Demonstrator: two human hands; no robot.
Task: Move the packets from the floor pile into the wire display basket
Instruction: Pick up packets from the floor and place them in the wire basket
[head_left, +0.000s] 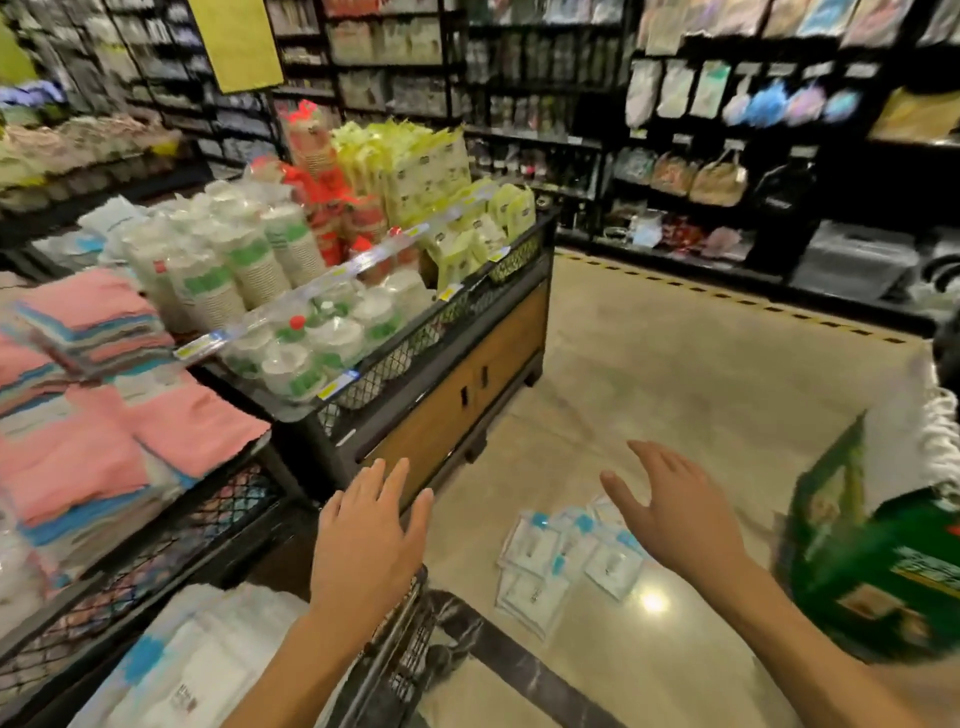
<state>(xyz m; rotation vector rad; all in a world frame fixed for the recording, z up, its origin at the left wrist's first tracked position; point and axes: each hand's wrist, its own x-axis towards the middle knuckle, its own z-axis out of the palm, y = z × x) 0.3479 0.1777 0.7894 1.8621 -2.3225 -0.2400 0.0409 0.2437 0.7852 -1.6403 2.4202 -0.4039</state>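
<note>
Both forearms reach forward from the bottom of the view, and both hands are empty with fingers straight and spread. Palm down, the left hand (371, 530) hovers above the corner of the wire display basket (400, 639), whose dark mesh rim shows just under its wrist. White packets with blue patches (182, 670) already lie inside that basket, below and to the left of the left forearm. Held a little higher and further out, the right hand (675, 514) has its thumb pointing toward the left hand. Under and between the two hands, the floor pile of packets (566, 556) rests on the glossy beige floor (675, 374): flat white sachets with blue corners, overlapping one another, untouched by either hand. Right of the right hand stands a green carton (883, 566), blurred. Beyond the left hand, a black mesh bin on a wooden cabinet (467, 384) carries stacks of paper cups (249, 260) and yellow-green packs (415, 166). Left of that hand, folded pink and blue cloths (104, 415) fill another mesh bin.
</note>
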